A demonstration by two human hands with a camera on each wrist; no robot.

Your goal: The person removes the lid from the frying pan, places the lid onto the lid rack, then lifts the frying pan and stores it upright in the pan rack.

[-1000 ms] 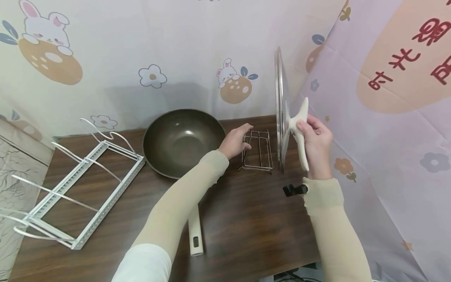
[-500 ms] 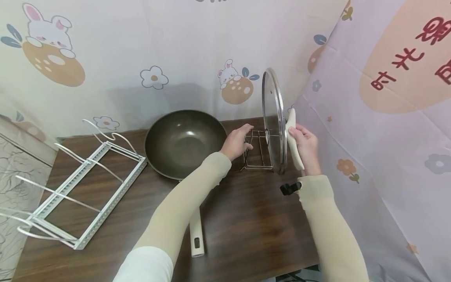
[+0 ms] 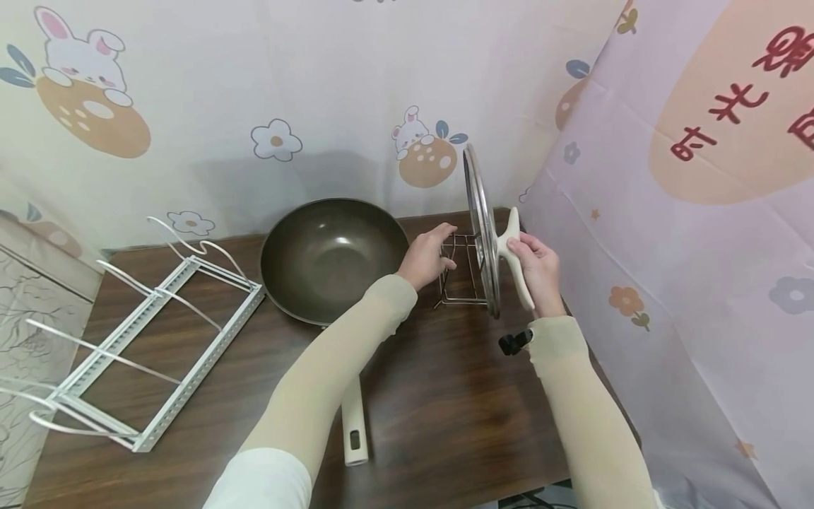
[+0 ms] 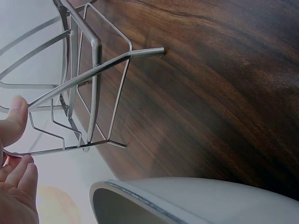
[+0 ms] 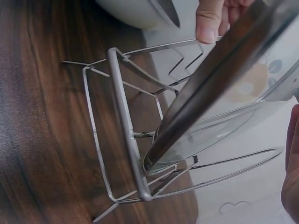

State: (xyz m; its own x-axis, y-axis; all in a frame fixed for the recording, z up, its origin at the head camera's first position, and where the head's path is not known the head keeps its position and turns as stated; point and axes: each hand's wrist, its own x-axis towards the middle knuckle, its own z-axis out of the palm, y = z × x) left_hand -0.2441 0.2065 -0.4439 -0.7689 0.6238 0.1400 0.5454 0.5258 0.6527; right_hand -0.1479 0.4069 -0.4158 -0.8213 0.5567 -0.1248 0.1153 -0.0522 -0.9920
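Note:
My left hand (image 3: 427, 257) grips the near side of a small wire rack (image 5: 129, 123) at the back right of the table. In the left wrist view, thumb and fingers close around the rack's upper wire (image 4: 70, 85). My right hand (image 3: 538, 268) pinches the cream handle (image 3: 518, 277) of a glass pot lid (image 3: 486, 233) with a metal rim. The lid stands nearly upright, leaning slightly left at its top. Through the right wrist view, its lower rim (image 5: 196, 93) sits down between the wires of the rack.
A dark wok (image 3: 337, 261) with a cream handle (image 3: 352, 424) sits left of the wire rack. A white pan rack (image 3: 200, 367) with curved dividers lies at the table's left. Printed curtains (image 3: 331, 85) hang close behind and on the right.
My right hand has brought the lid left and down, from beside the wire rack to inside its wires. The left hand has stayed on the rack.

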